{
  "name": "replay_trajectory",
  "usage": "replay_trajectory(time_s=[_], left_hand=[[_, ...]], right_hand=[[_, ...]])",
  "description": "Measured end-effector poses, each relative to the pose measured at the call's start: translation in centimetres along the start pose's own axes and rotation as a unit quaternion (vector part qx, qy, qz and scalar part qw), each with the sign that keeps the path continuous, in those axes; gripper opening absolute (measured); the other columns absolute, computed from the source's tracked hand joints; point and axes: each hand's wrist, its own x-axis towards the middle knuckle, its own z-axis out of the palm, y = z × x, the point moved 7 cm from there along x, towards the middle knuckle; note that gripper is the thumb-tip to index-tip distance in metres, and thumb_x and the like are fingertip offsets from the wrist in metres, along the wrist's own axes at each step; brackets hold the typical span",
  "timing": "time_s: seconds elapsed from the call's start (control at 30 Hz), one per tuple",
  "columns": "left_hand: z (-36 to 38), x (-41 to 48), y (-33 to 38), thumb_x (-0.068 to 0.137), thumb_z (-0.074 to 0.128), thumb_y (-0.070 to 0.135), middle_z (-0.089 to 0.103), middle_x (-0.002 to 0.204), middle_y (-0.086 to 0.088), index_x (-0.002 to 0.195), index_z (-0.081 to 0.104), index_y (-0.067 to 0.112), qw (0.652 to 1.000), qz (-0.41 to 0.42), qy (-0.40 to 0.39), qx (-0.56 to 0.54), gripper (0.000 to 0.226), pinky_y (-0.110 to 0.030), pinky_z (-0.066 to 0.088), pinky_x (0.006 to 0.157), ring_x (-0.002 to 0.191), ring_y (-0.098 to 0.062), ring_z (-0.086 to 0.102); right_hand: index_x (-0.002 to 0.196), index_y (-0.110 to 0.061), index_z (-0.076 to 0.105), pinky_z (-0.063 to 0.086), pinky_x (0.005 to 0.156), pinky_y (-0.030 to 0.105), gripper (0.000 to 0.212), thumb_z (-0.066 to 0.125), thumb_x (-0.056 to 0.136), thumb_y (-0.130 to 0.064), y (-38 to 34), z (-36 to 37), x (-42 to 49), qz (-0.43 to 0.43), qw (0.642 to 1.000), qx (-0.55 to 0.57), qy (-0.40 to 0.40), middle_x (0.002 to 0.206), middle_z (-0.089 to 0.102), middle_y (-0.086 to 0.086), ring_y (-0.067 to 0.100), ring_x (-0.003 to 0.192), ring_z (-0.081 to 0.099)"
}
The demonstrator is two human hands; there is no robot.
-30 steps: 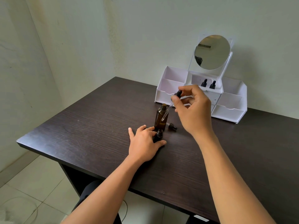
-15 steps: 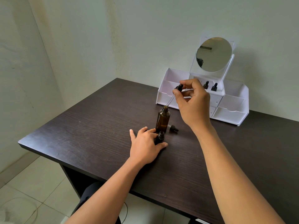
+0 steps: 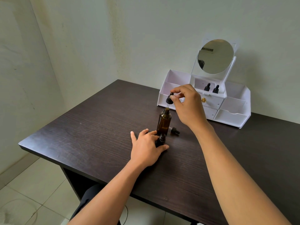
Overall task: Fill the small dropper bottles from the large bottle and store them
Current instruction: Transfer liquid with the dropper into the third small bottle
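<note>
A large amber bottle (image 3: pixel 164 122) stands open and upright on the dark table (image 3: pixel 97 127). My right hand (image 3: pixel 186 106) pinches a black dropper cap (image 3: pixel 169 99) just above the bottle's mouth, with its glass tube reaching down into the neck. My left hand (image 3: pixel 146 148) holds a small dark dropper bottle (image 3: pixel 162 138), uncapped, on the table just in front of the large one. Another black dropper cap (image 3: pixel 175 130) lies on its side to the right of the large bottle. Two capped small bottles (image 3: pixel 211 88) stand in the white organizer's middle compartment.
The white organizer (image 3: pixel 233 109), with a round mirror (image 3: pixel 215 56), drawers and open side compartments, stands at the back of the table against the wall. The table's left and front edges drop off to a tiled floor (image 3: pixel 32 192).
My right hand has swung the dropper from a tilt beside the large bottle to upright over its mouth and lowered the tube into the neck. My left hand has stayed on the small bottle.
</note>
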Motion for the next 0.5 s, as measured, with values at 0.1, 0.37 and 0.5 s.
replay_trajectory(time_s=[0.1, 0.37, 0.5], left_hand=[[0.0, 0.0, 0.0, 0.089, 0.056, 0.062, 0.041, 0.152, 0.013, 0.128, 0.062, 0.033, 1.000, 0.001, 0.000, 0.000, 0.049, -0.062, -0.010, 0.116, 0.148, -0.015, 0.017], [0.0, 0.0, 0.0, 0.088, 0.056, 0.063, 0.041, 0.152, 0.013, 0.127, 0.063, 0.032, 1.000, -0.003, 0.001, 0.004, 0.050, -0.062, -0.008, 0.116, 0.148, -0.015, 0.018], [0.0, 0.0, -0.1, 0.088, 0.056, 0.063, 0.041, 0.152, 0.013, 0.127, 0.064, 0.032, 1.000, -0.004, -0.001, 0.004, 0.051, -0.062, -0.009, 0.116, 0.148, -0.015, 0.017]], right_hand=[[0.103, -0.014, 0.070, 0.044, 0.076, 0.017, 0.012, 0.062, 0.094, -0.010, 0.1, 0.2, 0.2, 0.007, 1.000, 0.002, -0.011, 0.113, 0.059, 0.004, 0.014, 0.096, 0.064], [0.102, -0.013, 0.071, 0.050, 0.083, 0.027, 0.012, 0.061, 0.095, -0.012, 0.3, 1.0, 0.3, 0.014, 0.999, -0.020, -0.037, 0.118, 0.055, 0.004, 0.016, 0.098, 0.062], [0.104, -0.011, 0.070, 0.043, 0.078, 0.023, 0.014, 0.058, 0.098, -0.012, 0.5, 1.2, 0.2, 0.031, 0.998, -0.035, -0.051, 0.115, 0.058, 0.005, 0.010, 0.090, 0.055]])
